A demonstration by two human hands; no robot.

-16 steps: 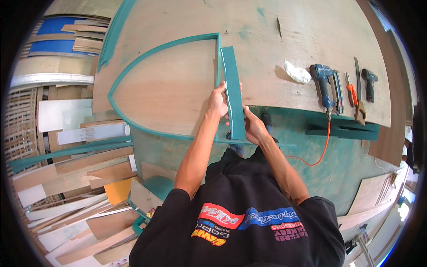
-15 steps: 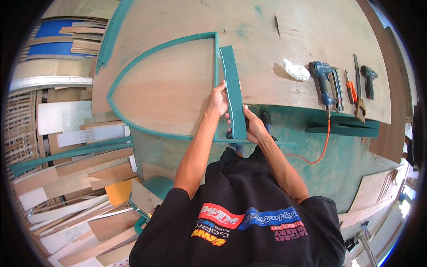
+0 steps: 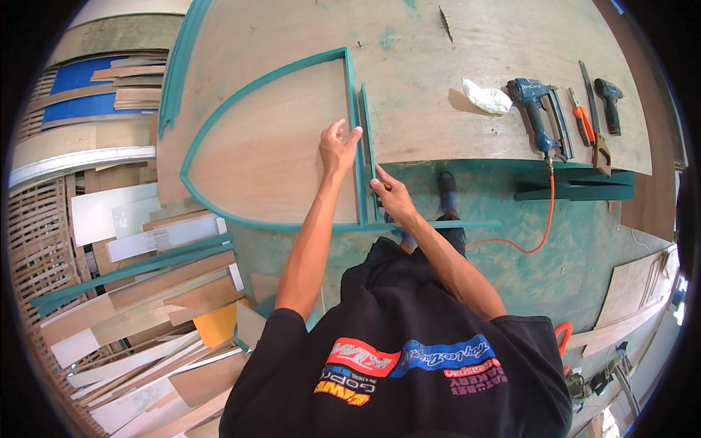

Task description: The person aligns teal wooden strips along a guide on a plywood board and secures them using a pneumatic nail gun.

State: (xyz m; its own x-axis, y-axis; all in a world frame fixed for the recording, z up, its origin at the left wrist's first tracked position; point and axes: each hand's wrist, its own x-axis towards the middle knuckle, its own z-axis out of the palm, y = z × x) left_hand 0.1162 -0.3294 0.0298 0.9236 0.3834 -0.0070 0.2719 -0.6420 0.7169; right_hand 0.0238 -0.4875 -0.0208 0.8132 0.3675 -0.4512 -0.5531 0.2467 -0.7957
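A narrow green wooden board (image 3: 367,117) stands on its edge just right of the straight crosspiece (image 3: 356,171) of a curved green wooden frame (image 3: 241,93). A thin gap shows between board and crosspiece toward the far end. My right hand (image 3: 393,198) grips the board near its close end, thumb on top and fingers along its right side. Inside the frame, my left hand (image 3: 338,152) has its fingers apart and slightly bent. Its thumb reaches the top of the crosspiece.
On the wooden table (image 3: 292,29) lie a crumpled white cloth or paper (image 3: 487,96), a blue nail gun (image 3: 537,109) with an orange hose (image 3: 549,212), orange-handled pliers (image 3: 583,124), a handsaw (image 3: 601,153) and a cordless drill (image 3: 608,102). Wood offcuts (image 3: 161,292) pile up at left.
The green board has turned from showing its flat face to standing on edge beside the crosspiece. My left hand has let go of it and moved left into the frame.
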